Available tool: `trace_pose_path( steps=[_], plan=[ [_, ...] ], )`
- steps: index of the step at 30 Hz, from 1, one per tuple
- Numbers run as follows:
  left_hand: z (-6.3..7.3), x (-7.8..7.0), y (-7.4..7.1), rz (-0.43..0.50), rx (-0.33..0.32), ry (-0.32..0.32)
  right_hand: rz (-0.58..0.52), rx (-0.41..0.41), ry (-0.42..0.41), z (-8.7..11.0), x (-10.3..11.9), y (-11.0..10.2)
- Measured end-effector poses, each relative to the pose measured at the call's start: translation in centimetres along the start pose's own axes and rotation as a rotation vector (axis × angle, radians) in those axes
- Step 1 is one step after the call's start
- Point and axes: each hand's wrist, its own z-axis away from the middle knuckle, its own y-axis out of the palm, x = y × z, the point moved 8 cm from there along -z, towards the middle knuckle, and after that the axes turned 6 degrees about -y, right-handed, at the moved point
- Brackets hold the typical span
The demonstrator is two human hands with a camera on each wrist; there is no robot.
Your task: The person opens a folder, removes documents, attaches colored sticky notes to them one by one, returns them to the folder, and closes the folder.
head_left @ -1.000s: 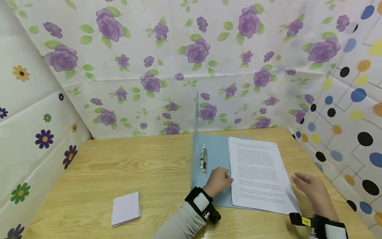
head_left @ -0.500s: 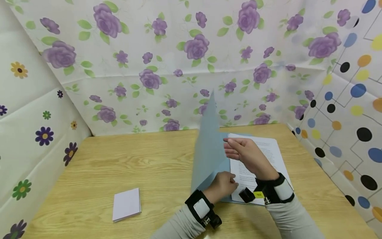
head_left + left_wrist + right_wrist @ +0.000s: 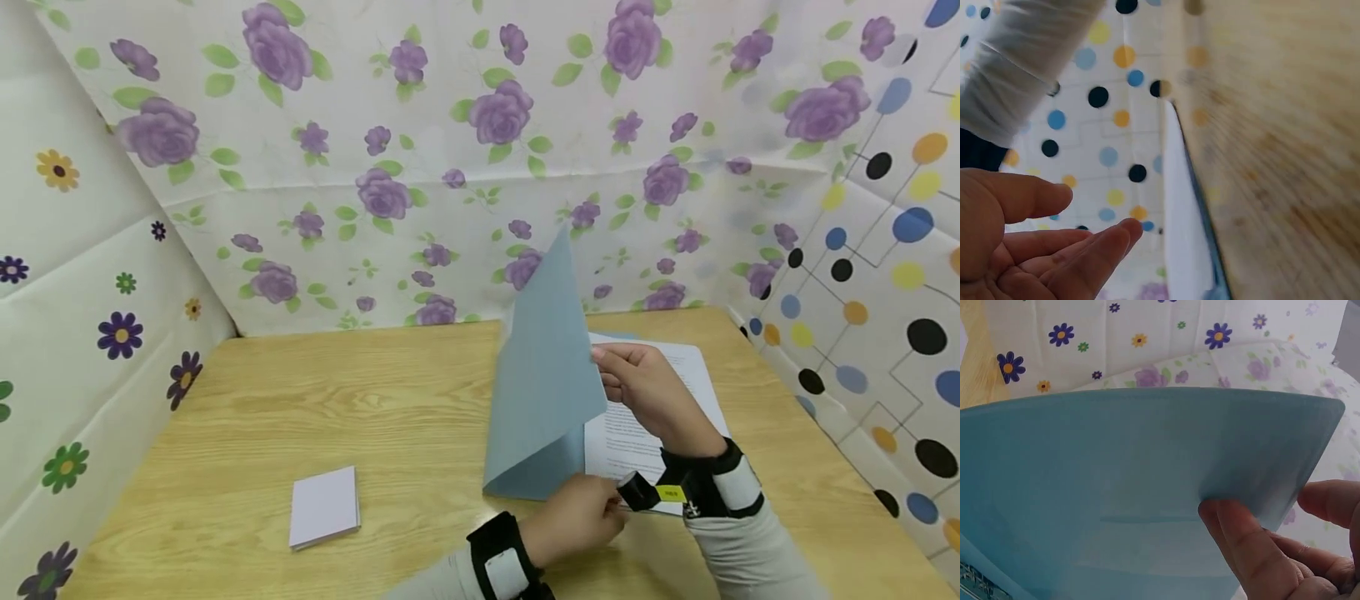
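Flowered cloth (image 3: 337,167) hangs behind the wood-grain tabletop (image 3: 300,417); right of centre lies a smooth blue folder (image 3: 543,358), its stiff, bowed cover kept aslant above thin printed pages (image 3: 618,433) by the right hand (image 3: 660,392), thumb and fingers pinching the free edge; the left hand (image 3: 577,517), by the folder's lower edge, has thumb and fingers parted, gripping nothing; a squarish pale pad (image 3: 324,508) lies lower left.
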Motion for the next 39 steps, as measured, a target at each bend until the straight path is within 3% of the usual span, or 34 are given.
trace_pose_path(
  steps=[3, 5, 9, 12, 15, 18, 22, 26, 30, 36, 39],
  plan=[
    [1.2, -1.0, -0.3, -0.038, 0.030, 0.057, 0.061, -0.049, 0.026, 0.7, -0.5, -1.4],
    [2.3, -1.5, -0.9, -0.006, 0.050, 0.094, 0.112, -0.067, 0.038, 1.3, -0.9, -2.4],
    [4.8, -1.7, -3.2, 0.208, 0.096, 0.096, 0.165, -0.105, 0.069, 2.7, -2.3, -4.5],
    [5.9, -0.9, -5.5, 0.402, 0.095, 0.058, 0.187, -0.143, 0.109, 3.7, -3.9, -6.1],
    [5.9, 0.9, -8.0, 0.508, 0.003, -0.001, 0.185, -0.178, 0.153, 4.7, -5.5, -7.4],
    [5.7, 3.4, -10.0, 0.494, -0.122, -0.092, 0.137, -0.207, 0.203, 5.5, -7.3, -8.5],
    [5.2, 6.1, -11.5, 0.328, -0.244, -0.163, 0.124, -0.252, 0.265, 6.3, -9.5, -9.5],
    [3.7, 7.2, -12.1, 0.004, -0.292, -0.146, 0.249, -0.301, 0.345, 6.8, -11.2, -10.7],
    [1.9, 7.6, -11.7, -0.350, -0.211, -0.069, 0.371, -0.332, 0.415, 7.0, -12.6, -11.7],
    [0.0, 8.6, -11.0, -0.815, -0.083, 0.056, 0.432, -0.338, 0.405, 7.4, -13.9, -12.2],
    [-0.6, 9.7, -9.9, -0.976, -0.009, 0.109, 0.462, -0.330, 0.395, 7.4, -14.3, -12.1]
  ],
)
